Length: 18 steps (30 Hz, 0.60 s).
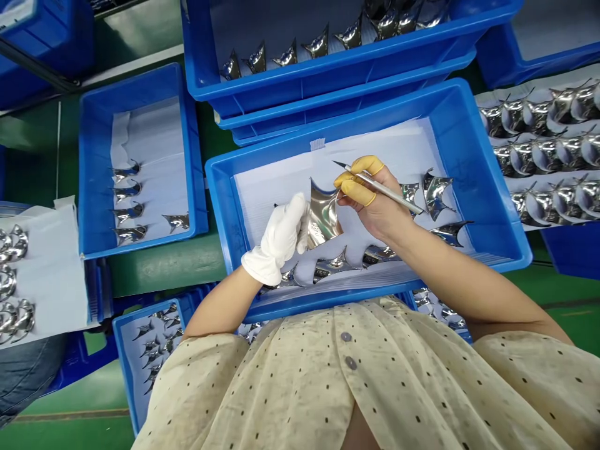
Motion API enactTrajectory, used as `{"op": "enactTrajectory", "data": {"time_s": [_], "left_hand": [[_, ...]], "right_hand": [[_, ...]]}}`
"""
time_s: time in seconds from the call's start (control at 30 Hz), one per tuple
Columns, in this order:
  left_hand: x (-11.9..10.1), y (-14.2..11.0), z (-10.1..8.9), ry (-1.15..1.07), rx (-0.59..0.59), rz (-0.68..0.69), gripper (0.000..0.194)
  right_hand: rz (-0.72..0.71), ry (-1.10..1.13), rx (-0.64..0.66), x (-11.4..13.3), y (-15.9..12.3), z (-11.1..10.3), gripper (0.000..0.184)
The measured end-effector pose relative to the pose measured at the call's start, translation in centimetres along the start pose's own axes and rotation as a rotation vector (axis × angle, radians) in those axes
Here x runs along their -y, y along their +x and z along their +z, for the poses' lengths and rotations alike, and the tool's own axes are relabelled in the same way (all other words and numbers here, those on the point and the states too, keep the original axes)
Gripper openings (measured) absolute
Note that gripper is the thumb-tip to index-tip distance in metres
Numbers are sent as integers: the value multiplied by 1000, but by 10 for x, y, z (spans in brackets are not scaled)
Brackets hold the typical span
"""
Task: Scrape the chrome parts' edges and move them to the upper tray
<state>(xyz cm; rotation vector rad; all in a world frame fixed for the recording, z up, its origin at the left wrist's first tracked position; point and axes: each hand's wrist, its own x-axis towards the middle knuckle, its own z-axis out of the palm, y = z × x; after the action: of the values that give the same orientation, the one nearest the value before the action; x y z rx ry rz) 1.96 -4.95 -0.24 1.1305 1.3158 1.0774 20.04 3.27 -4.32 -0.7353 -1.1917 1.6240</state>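
My left hand [282, 234], in a white glove, is closed on the left edge of a shiny curved metal piece [323, 215] with pointed corners. My right hand [375, 200] wears yellow finger cots and holds a slim craft knife [387, 189], its dark blade pointing up and left. Right fingertips are close to the metal piece's upper right corner; whether they touch it I cannot tell. Both hands are above a blue tray [485, 187] lined with white paper. More such metal pieces [435, 194] lie in it, to the right and along the near side.
Stacked blue bins [328, 78] with metal pieces stand behind the tray. To the left is another blue bin [190, 156] holding several pieces. Rows of curved metal parts [548, 156] stand at right. Lower left are a bin [129, 375] of parts and a person's jeans-clad leg [28, 375].
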Motion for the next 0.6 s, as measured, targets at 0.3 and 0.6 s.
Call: {"op": "enactTrajectory", "data": {"time_s": [0.3, 0.6], "left_hand": [[-3, 2, -3, -43, 16, -20, 50], [2, 10, -6, -177, -110, 5, 47]], "right_hand": [[-126, 12, 11, 10, -6, 5, 55], [-36, 54, 190, 9, -16, 9, 50]]}}
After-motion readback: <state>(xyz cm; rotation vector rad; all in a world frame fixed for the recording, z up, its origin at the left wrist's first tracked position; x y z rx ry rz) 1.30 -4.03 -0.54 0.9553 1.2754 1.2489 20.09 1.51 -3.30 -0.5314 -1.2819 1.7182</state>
